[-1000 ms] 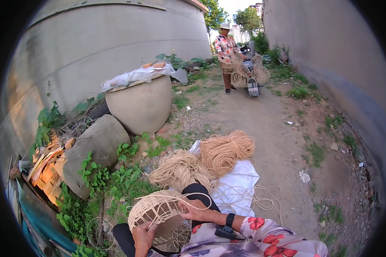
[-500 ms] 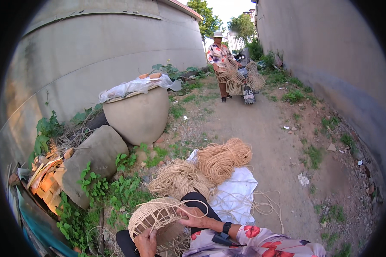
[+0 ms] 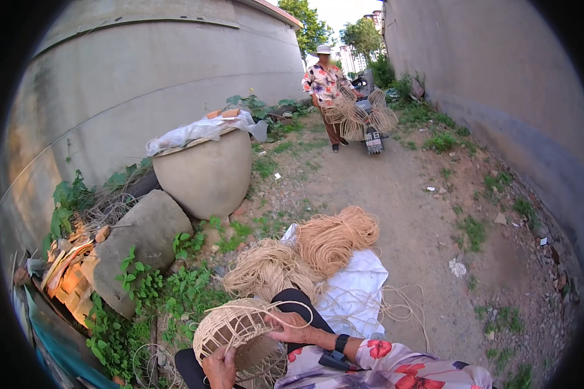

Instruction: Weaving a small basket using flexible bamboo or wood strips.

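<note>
A half-woven basket (image 3: 224, 323) of pale cord lies tilted across my lap, its open lattice side toward me. My left hand (image 3: 220, 370) grips the near edge of the basket with bent fingers. At the right side of its rim, my right hand (image 3: 289, 327) pinches the weaving, and a loose cord (image 3: 310, 310) loops out above that hand. Just beyond my knees lie a pale bundle of cord (image 3: 266, 269) and a more orange bundle of cord (image 3: 339, 238), partly on a white sheet (image 3: 357, 295).
A person (image 3: 324, 91) in a flowered shirt stands up the path beside a two-wheeler (image 3: 374, 137) hung with woven frames (image 3: 347, 117). A big clay vat (image 3: 204, 175), a concrete pipe (image 3: 146, 236) and stacked bricks (image 3: 74, 288) line the left. A grey wall (image 3: 499, 97) rises at right.
Both hands keep nearly the same hold on the basket. Up the path, the standing person has shifted a little and the head is turned differently.
</note>
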### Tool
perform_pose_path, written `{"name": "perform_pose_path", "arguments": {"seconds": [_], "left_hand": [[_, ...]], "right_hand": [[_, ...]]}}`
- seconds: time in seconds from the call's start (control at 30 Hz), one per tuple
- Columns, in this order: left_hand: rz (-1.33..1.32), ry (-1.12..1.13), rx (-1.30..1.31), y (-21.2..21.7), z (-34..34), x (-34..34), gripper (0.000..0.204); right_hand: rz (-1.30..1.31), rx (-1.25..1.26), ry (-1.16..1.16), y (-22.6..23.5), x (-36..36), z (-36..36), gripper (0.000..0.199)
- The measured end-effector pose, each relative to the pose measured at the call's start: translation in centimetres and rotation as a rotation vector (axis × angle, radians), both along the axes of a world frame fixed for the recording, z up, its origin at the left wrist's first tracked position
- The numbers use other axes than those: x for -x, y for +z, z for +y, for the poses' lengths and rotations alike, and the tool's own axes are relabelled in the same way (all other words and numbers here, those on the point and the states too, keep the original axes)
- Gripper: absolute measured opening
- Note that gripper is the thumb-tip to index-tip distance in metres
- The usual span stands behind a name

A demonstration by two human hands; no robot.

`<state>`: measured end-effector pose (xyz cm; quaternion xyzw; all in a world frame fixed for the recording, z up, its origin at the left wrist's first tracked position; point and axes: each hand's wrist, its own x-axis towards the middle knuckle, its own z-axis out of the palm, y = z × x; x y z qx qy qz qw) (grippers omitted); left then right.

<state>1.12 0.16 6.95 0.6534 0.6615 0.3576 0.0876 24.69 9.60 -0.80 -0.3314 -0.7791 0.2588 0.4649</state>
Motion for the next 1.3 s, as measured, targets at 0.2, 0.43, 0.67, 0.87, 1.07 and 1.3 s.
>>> {"name": "perform_pose_path", "arguments": {"seconds": [0.2, 0.43, 0.67, 0.87, 1.07, 1.3], "left_hand": [[-0.009, -0.011, -0.012, 0.7, -0.2, -0.1, 0.020], [0.035, 0.003, 0.002, 0.1, 0.0, 0.1, 0.020], [-0.004, 0.001, -0.007, 0.2, -0.1, 0.1, 0.020], [0.018, 0.007, 0.007, 0.2, -0.2, 0.1, 0.020], [0.078, -0.016, 0.121, 1.0, -0.4, -0.1, 0.020], [0.025, -0.002, -0.017, 0.9, -0.5, -0.3, 0.020]], "right_hand": [[-0.009, 0.034, 0.013, 0.9, -0.1, -0.3, 0.037], [0.017, 0.032, 0.036, 0.3, -0.1, -0.1, 0.037], [0.023, 0.018, 0.023, 0.2, 0.0, -0.2, 0.037], [-0.014, 0.023, -0.008, 0.0, -0.1, -0.2, 0.040], [-0.036, 0.021, 0.001, -0.4, -0.6, -0.1, 0.042], [-0.008, 0.017, 0.008, -0.5, 0.0, 0.0, 0.043]]}}
